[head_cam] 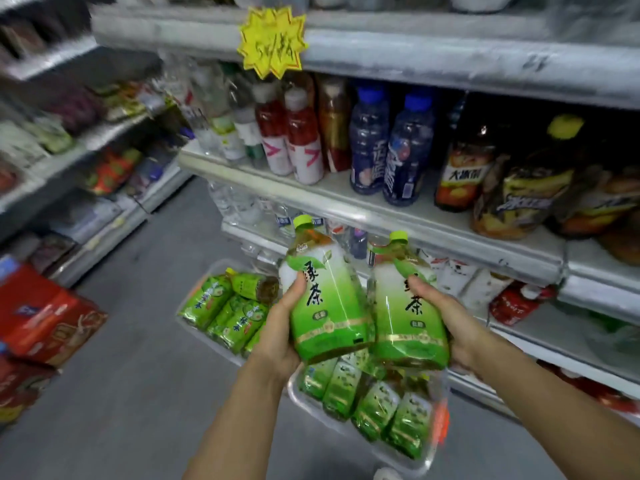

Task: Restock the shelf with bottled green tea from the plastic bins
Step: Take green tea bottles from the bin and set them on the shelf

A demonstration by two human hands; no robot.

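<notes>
Head view: the person stands over two clear plastic bins on the floor with a bottle of green tea in each hand. The left hand wraps its fingers and thumb around the lower body of the left bottle, cap tilted toward 11 o'clock. The right hand grips the right bottle the same way, thumb across the label, cap pointing to about 12 o'clock. The two bottles sit side by side, touching or nearly so, in the air above the bins.

The near bin, at 6 o'clock of the held bottles, holds a row of green tea bottles lying on their sides. The far bin, at 9 o'clock, also holds several lying bottles.

The drinks shelf runs across from 12 to 3 o'clock, carrying red-and-white bottles, blue-capped bottles and dark tea bottles. A yellow starburst price tag hangs from the shelf edge above.

No green tea of this kind shows on the visible shelves, so I judge the restocking barely begun or at an early stage. Both bins look well filled, so many trips remain. These two bottles are lifted but not yet placed.
</notes>
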